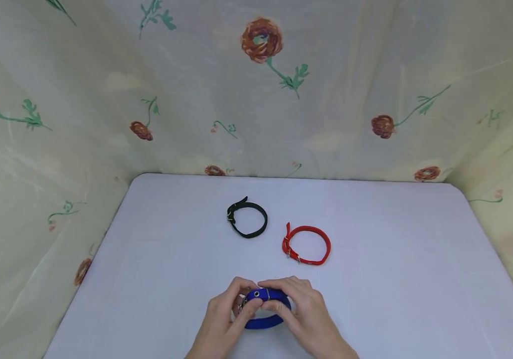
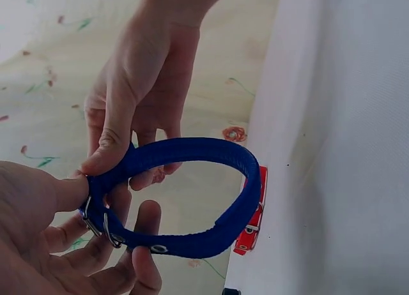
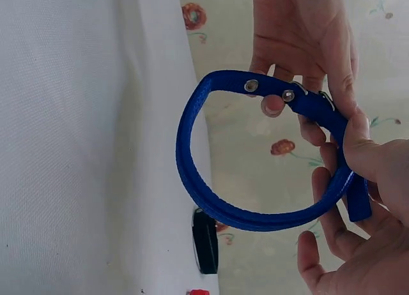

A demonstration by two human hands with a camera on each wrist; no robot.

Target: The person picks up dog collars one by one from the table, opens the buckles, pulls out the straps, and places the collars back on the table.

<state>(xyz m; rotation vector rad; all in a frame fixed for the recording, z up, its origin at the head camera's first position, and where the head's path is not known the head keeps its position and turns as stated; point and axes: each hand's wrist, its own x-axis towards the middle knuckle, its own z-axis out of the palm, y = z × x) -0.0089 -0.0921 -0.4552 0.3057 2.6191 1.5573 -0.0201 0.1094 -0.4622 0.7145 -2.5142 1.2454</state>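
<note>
Both hands hold a blue collar (image 1: 262, 323) low at the front of the white table, its band looped into a ring. My left hand (image 1: 225, 315) pinches it beside the metal buckle (image 2: 91, 217) and D-ring (image 2: 113, 230). With thumb and fingers, my right hand (image 1: 304, 310) grips the strap just right of the buckle. Metal eyelets (image 3: 251, 85) show along the band, and the loose strap end (image 3: 359, 202) sticks out by the right hand. Farther back lie a buckled red collar (image 1: 323, 238) and a buckled black collar (image 1: 261, 212).
The white tabletop (image 1: 157, 279) has rounded far corners. Pale cloth (image 1: 193, 75) with printed flowers hangs behind it and along both sides. The red collar lies slightly right of the hands, the black one farther back and left of it.
</note>
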